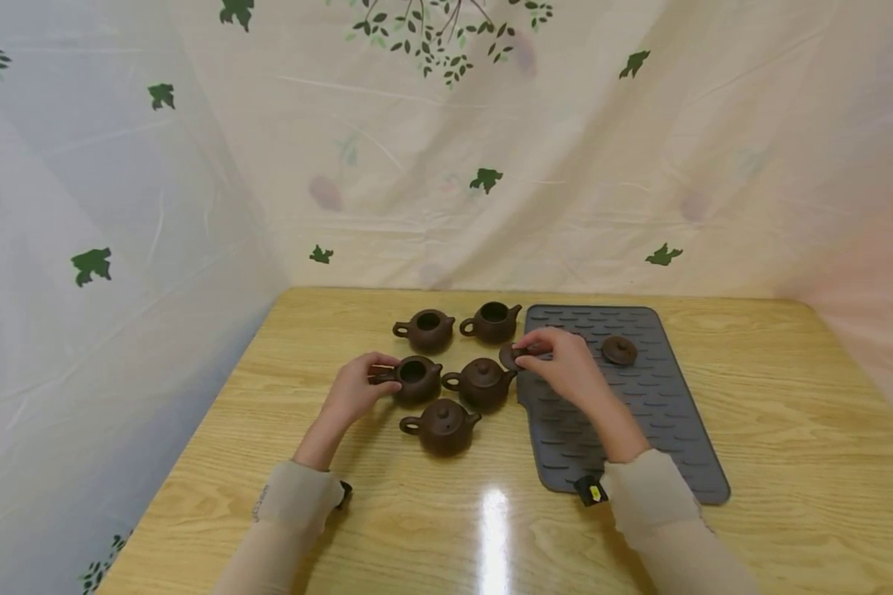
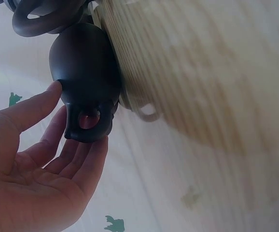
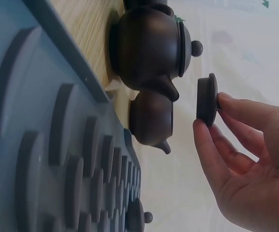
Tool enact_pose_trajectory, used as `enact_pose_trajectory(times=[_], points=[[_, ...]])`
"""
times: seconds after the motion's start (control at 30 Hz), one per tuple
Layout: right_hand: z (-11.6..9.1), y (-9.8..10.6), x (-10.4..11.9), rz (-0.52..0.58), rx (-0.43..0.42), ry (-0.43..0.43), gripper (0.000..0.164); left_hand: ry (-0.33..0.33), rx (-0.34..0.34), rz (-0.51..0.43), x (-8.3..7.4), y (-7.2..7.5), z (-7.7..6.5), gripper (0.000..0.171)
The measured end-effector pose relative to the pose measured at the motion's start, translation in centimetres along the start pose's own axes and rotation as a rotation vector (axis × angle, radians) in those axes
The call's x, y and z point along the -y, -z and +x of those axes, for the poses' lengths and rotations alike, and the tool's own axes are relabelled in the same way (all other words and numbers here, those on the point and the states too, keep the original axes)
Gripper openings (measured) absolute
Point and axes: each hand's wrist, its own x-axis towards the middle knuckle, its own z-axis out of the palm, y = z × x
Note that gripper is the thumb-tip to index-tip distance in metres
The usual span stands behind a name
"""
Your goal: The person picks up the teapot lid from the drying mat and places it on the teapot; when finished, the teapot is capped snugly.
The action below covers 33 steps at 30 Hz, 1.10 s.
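My left hand (image 1: 353, 387) holds a dark brown lidless teapot (image 1: 421, 395) at its handle side, the thumb against the body (image 2: 84, 63) and the fingers by the handle. The teapot stands upright on the table. Between thumb and fingers, my right hand (image 1: 563, 365) pinches a small round teapot lid (image 3: 207, 99) by its knob, raised near the mat's left edge. Close by stands a lidded teapot (image 1: 484, 390), its spout toward the right hand. Another lidded teapot (image 1: 446, 436) is nearer the front. Two lidless teapots, one left (image 1: 430, 337) and one right (image 1: 494, 328), stand behind.
A dark grey ridged mat (image 1: 588, 450) lies on the right of the wooden table (image 1: 417, 529). One loose lid (image 1: 620, 350) sits on its far part. Patterned cloth (image 1: 387, 207) hangs behind and at the sides.
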Motion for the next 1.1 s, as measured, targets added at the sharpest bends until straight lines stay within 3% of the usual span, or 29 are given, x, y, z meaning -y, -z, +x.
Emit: enact_pose_trajectory(times=[0.6,1.1], points=[[1.2,-2.4,2.5,0.064,-0.022,0.12,0.02,0.011,0.001,-0.021,-0.1,0.0,0.0,0.034],[2.7,-5.7,5.4,0.074,0.048,0.151,0.018,0.02,-0.004,-0.008,-0.2,0.1,-0.1,0.034]])
